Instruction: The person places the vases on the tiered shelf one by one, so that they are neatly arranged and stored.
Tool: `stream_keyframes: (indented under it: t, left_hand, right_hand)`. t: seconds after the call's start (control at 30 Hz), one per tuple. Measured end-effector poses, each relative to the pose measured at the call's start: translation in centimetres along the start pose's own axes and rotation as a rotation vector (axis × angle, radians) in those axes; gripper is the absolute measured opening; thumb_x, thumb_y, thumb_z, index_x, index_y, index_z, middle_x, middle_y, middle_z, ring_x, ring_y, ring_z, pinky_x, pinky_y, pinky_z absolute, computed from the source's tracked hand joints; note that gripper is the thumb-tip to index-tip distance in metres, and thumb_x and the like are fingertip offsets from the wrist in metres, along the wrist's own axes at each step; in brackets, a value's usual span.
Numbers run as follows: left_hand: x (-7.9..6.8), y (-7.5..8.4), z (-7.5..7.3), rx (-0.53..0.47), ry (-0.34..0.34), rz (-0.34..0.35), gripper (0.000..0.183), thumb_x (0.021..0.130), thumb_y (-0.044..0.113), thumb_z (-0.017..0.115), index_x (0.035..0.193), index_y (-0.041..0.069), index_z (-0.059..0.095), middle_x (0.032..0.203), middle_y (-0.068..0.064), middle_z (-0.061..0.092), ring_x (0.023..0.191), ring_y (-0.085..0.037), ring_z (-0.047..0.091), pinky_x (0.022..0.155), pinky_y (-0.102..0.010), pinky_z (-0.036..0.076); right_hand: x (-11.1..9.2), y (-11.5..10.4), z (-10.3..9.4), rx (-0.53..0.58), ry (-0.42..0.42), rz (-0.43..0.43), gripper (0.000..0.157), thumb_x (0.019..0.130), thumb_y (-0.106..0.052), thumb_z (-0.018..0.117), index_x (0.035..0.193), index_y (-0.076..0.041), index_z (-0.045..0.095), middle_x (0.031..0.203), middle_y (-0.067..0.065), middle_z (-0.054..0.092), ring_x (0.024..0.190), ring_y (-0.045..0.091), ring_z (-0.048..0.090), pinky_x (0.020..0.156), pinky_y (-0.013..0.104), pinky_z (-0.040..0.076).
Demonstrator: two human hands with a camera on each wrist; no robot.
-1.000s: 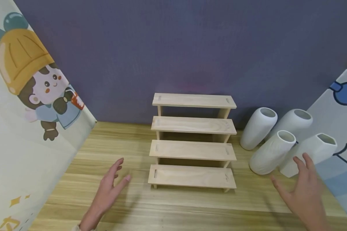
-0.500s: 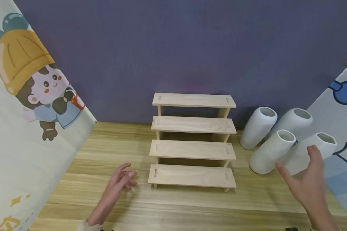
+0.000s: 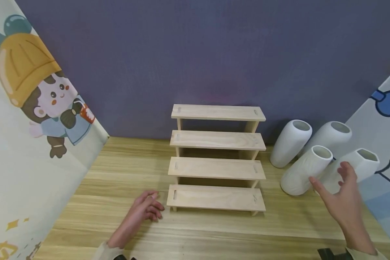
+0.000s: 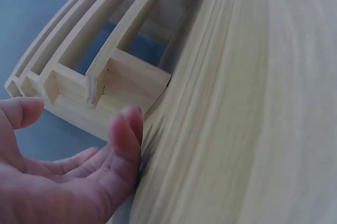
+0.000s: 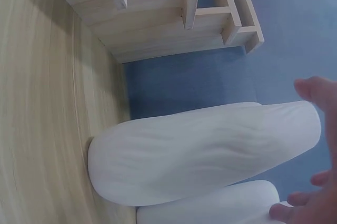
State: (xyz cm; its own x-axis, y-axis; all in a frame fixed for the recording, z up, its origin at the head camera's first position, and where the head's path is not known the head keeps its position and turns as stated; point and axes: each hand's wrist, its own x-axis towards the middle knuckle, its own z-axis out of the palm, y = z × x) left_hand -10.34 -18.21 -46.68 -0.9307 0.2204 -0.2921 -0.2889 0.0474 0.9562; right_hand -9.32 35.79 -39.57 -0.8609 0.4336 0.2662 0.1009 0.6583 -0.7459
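Observation:
A four-step pale wooden stand [image 3: 216, 197] rests in the middle of the table. My left hand [image 3: 143, 210] is just left of its lowest step, fingers loosely bent and holding nothing; the left wrist view shows the fingertips [image 4: 126, 134] near the stand's side panel. Four white vases stand upright on the right. My right hand [image 3: 342, 202] is in front of the nearest two, a textured round-mouthed vase [image 3: 303, 175] and an angular-mouthed vase [image 3: 333, 176]. Its thumb and fingers are spread apart. Whether a fingertip touches a vase, I cannot tell.
Behind the front pair are two smooth white vases, one on the left [image 3: 289, 144] and one on the right [image 3: 333, 135]. A dark blue wall [image 3: 143, 72] closes off the back. Printed panels flank the wooden table [image 3: 123, 162] on both sides.
My left hand has moved right and down toward the stand's lowest step, its fingers bending more. The right hand has shifted slightly, its fingers staying near the angular vase. Stand and vases have not moved.

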Motion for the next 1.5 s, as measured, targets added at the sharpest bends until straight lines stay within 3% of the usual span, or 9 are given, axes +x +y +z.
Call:
stream_keyframes:
  t: [0.1, 0.23, 0.33, 0.47, 0.63, 0.8, 1.07, 1.4, 1.5]
  left_hand:
    - [0.2, -0.3, 0.0, -0.058, -0.096, -0.006, 0.049, 0.106, 0.029, 0.043, 0.136, -0.009, 0.037, 0.09, -0.006, 0.068, 0.073, -0.013, 0.067, 0.065, -0.025, 0.058]
    - [0.5, -0.8, 0.0, -0.12, -0.215, 0.026, 0.029, 0.106, 0.023, 0.041, 0.12, 0.0, 0.051, 0.089, -0.002, 0.069, 0.073, -0.011, 0.069, 0.065, -0.024, 0.059]
    - [0.7, -1.2, 0.0, -0.169, -0.287, 0.051, 0.02, 0.107, 0.021, 0.04, 0.111, 0.009, 0.055, 0.09, -0.001, 0.071, 0.075, -0.01, 0.07, 0.067, -0.023, 0.06]
    - [0.9, -1.5, 0.3, -0.218, -0.343, 0.058, 0.017, 0.107, 0.019, 0.039, 0.107, 0.013, 0.055, 0.09, 0.0, 0.073, 0.076, -0.01, 0.071, 0.068, -0.023, 0.06]
    - [1.4, -1.8, 0.8, -0.256, -0.396, 0.042, 0.021, 0.108, 0.023, 0.039, 0.104, 0.014, 0.057, 0.09, 0.002, 0.074, 0.077, -0.008, 0.071, 0.069, -0.022, 0.06]
    - [1.8, -1.9, 1.3, -0.271, -0.412, 0.026, 0.021, 0.109, 0.025, 0.039, 0.101, 0.014, 0.056, 0.09, 0.003, 0.073, 0.076, -0.008, 0.07, 0.068, -0.022, 0.059]
    - [1.6, -1.9, 1.4, -0.26, -0.376, 0.021, 0.022, 0.107, 0.023, 0.041, 0.096, 0.013, 0.057, 0.087, 0.004, 0.072, 0.074, -0.007, 0.068, 0.066, -0.02, 0.058]
    - [1.6, -2.2, 1.8, -0.266, -0.42, 0.05, 0.022, 0.107, 0.019, 0.042, 0.096, 0.012, 0.06, 0.085, 0.005, 0.073, 0.071, -0.005, 0.068, 0.063, -0.018, 0.057]
    - [1.6, -2.2, 1.9, -0.273, -0.422, 0.057, 0.023, 0.107, 0.019, 0.042, 0.095, 0.013, 0.06, 0.085, 0.005, 0.073, 0.07, -0.005, 0.068, 0.063, -0.018, 0.057]
  right_hand:
    - [0.2, 0.2, 0.3, 0.011, -0.02, 0.015, 0.095, 0.092, -0.03, 0.069, 0.161, -0.012, 0.006, 0.165, 0.025, 0.018, 0.152, 0.042, 0.021, 0.128, 0.048, 0.019]
    - [0.4, 0.5, 0.7, 0.033, -0.041, 0.023, 0.093, 0.093, -0.03, 0.069, 0.161, -0.014, 0.007, 0.167, 0.021, 0.017, 0.153, 0.039, 0.022, 0.127, 0.026, 0.017]
    - [0.6, 0.6, 1.0, 0.064, -0.049, 0.03, 0.091, 0.094, -0.028, 0.068, 0.16, -0.017, 0.007, 0.167, 0.02, 0.016, 0.154, 0.035, 0.022, 0.128, 0.029, 0.018]
    - [0.9, 0.5, 1.6, 0.108, -0.051, 0.038, 0.088, 0.094, -0.025, 0.069, 0.159, -0.021, 0.01, 0.167, 0.019, 0.017, 0.155, 0.03, 0.022, 0.129, 0.039, 0.018]
    - [0.9, 0.5, 1.8, 0.134, -0.053, 0.044, 0.087, 0.094, -0.023, 0.069, 0.16, -0.021, 0.012, 0.167, 0.018, 0.018, 0.154, 0.024, 0.025, 0.128, 0.032, 0.021]
    - [1.1, 0.5, 1.9, 0.137, -0.054, 0.048, 0.087, 0.094, -0.023, 0.069, 0.16, -0.023, 0.013, 0.167, 0.017, 0.018, 0.153, 0.029, 0.026, 0.128, 0.033, 0.023]
    - [1.6, 0.1, 2.4, 0.137, -0.079, 0.045, 0.086, 0.093, -0.026, 0.07, 0.159, -0.024, 0.015, 0.165, 0.02, 0.022, 0.15, 0.043, 0.028, 0.127, 0.049, 0.025]
    - [1.9, -0.2, 2.8, 0.131, -0.098, 0.08, 0.089, 0.094, -0.032, 0.068, 0.16, -0.021, 0.01, 0.164, 0.023, 0.022, 0.148, 0.048, 0.028, 0.123, 0.062, 0.023]
    - [2.2, -0.2, 2.9, 0.114, -0.08, 0.097, 0.087, 0.093, -0.033, 0.068, 0.159, -0.019, 0.013, 0.16, 0.023, 0.029, 0.146, 0.041, 0.033, 0.122, 0.06, 0.026]
